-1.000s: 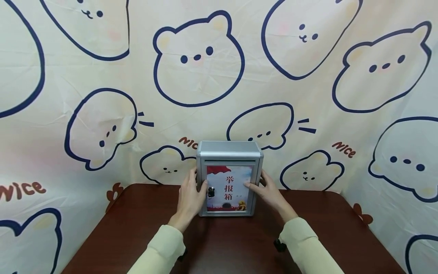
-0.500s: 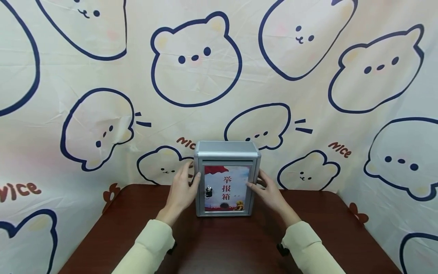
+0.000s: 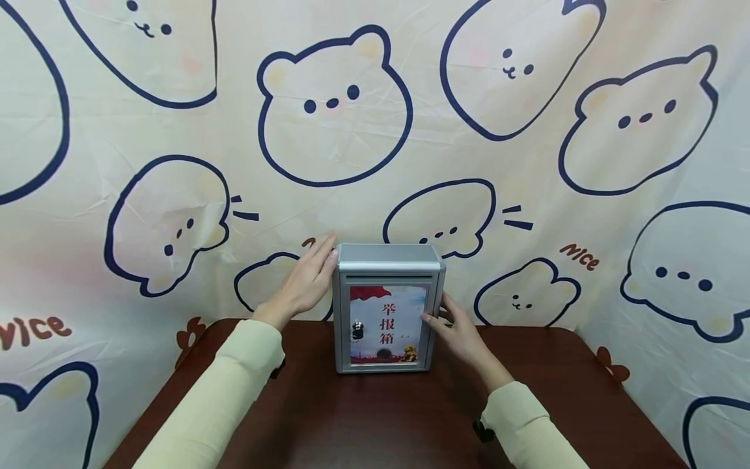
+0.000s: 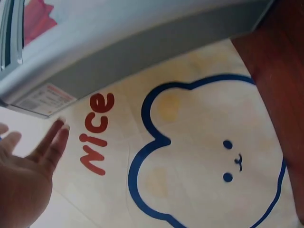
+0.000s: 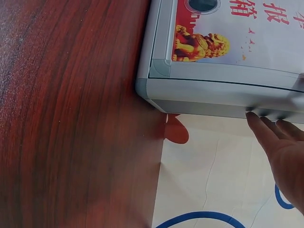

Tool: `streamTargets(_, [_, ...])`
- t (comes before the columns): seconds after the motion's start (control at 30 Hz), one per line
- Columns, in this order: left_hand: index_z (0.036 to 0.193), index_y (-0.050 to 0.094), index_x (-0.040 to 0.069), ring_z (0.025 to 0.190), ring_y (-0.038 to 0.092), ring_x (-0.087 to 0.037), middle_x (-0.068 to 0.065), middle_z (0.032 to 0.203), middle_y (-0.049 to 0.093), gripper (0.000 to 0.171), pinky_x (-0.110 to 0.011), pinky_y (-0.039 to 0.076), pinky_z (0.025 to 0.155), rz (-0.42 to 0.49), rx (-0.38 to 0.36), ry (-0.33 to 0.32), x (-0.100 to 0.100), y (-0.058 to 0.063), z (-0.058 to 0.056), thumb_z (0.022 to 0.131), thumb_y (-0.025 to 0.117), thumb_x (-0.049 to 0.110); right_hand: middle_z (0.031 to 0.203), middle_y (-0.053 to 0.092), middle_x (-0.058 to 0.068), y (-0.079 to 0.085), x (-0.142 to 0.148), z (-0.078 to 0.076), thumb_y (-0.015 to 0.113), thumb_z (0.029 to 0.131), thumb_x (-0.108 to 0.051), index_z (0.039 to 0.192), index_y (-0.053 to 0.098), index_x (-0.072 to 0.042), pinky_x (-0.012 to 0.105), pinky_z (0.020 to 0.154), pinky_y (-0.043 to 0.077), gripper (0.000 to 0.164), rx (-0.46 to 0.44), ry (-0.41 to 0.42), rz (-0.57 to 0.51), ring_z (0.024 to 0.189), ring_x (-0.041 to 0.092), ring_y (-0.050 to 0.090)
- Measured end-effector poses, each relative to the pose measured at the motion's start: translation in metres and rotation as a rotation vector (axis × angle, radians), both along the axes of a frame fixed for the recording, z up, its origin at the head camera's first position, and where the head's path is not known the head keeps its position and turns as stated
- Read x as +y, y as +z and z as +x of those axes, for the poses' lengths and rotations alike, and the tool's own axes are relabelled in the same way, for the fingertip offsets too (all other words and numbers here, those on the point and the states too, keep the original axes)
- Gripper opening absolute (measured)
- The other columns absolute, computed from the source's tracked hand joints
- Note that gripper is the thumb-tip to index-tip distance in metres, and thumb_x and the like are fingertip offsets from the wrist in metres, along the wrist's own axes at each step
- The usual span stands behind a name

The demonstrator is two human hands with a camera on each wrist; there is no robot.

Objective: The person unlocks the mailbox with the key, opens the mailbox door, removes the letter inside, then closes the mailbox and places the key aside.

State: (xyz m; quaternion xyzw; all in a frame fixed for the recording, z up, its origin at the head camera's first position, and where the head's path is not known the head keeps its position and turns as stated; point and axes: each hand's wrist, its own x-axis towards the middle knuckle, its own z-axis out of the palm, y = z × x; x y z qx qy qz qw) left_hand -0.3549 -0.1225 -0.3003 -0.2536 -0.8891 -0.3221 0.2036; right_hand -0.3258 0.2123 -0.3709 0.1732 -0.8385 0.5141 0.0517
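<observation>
A silver-grey metal report box stands upright on the table, its front towards me. Red Chinese characters, a slot near the top and a small black-and-silver lock on the left show on that front. My left hand is at the box's upper left edge with fingers extended. The left wrist view shows its fingertips just off the corner, near a white label on the side. My right hand holds the right side, thumb on the front frame; in the right wrist view its fingertips meet the side wall.
The dark red-brown wooden table has rounded far corners. A pale curtain printed with cartoon bear heads hangs close behind and at both sides. Both wrists carry a dark device under pale cuffs.
My left hand has let go of the box's left side, moved off and then up to the upper left edge, its fingers straightening. The right hand stays on the right side.
</observation>
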Motion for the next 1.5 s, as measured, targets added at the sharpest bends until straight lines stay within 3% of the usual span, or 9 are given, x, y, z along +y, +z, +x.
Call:
streamTargets(0.23, [0.164, 0.021, 0.010, 0.157, 0.018, -0.028, -0.006, 0.171, 0.019, 0.059, -0.049, 0.017, 0.126, -0.133, -0.031, -0.074, 0.002, 0.006, -0.014, 0.112, 0.023, 0.039, 0.163, 0.037, 0.015, -0.028, 0.007, -0.023, 0.064, 0.103, -0.028, 0.164, 0.024, -0.022, 0.062, 0.105, 0.046, 0.073, 0.030, -0.026, -0.006, 0.142, 0.048, 0.041])
streamTargets(0.4, [0.163, 0.024, 0.009, 0.156, 0.021, -0.029, -0.006, 0.170, 0.022, 0.057, -0.050, 0.018, 0.126, -0.168, -0.053, -0.107, 0.001, 0.006, -0.022, 0.112, 0.024, 0.035, 0.161, 0.040, 0.013, -0.030, 0.007, -0.023, 0.065, 0.102, -0.032, 0.163, 0.027, -0.022, 0.062, 0.104, 0.046, 0.073, 0.065, -0.012, -0.020, 0.142, 0.046, 0.042])
streamTargets(0.73, [0.163, 0.028, 0.017, 0.156, 0.022, -0.022, 0.003, 0.169, 0.024, 0.056, -0.050, 0.017, 0.126, -0.169, -0.088, -0.150, -0.001, 0.005, -0.028, 0.112, 0.027, 0.037, 0.161, 0.041, 0.008, -0.035, 0.008, -0.023, 0.065, 0.102, -0.036, 0.163, 0.028, -0.026, 0.061, 0.107, 0.045, 0.072, 0.085, -0.027, 0.000, 0.143, 0.042, 0.043])
streamTargets(1.13, [0.159, 0.039, 0.015, 0.153, 0.029, -0.021, 0.003, 0.165, 0.035, 0.054, -0.050, 0.020, 0.125, -0.110, -0.043, -0.172, -0.003, 0.000, -0.036, 0.112, 0.025, 0.037, 0.161, 0.041, 0.004, -0.030, 0.009, -0.021, 0.063, 0.102, -0.038, 0.163, 0.026, -0.031, 0.060, 0.108, 0.044, 0.072, 0.059, -0.027, 0.030, 0.144, 0.038, 0.042])
streamTargets(1.37, [0.157, 0.042, 0.011, 0.152, 0.031, -0.021, -0.003, 0.164, 0.038, 0.053, -0.048, 0.023, 0.124, -0.081, 0.007, -0.176, 0.000, -0.002, -0.039, 0.112, 0.026, 0.033, 0.160, 0.040, 0.013, -0.027, 0.009, -0.016, 0.062, 0.104, -0.034, 0.164, 0.023, -0.022, 0.058, 0.106, 0.047, 0.073, 0.102, -0.007, 0.046, 0.141, 0.042, 0.046])
streamTargets(1.5, [0.157, 0.043, 0.011, 0.152, 0.032, -0.021, -0.002, 0.163, 0.039, 0.053, -0.047, 0.024, 0.124, -0.078, -0.001, -0.166, -0.001, -0.003, -0.038, 0.111, 0.026, 0.033, 0.161, 0.039, 0.015, -0.027, 0.006, -0.010, 0.062, 0.104, -0.034, 0.164, 0.022, -0.021, 0.056, 0.104, 0.049, 0.074, 0.086, -0.012, 0.082, 0.139, 0.042, 0.048])
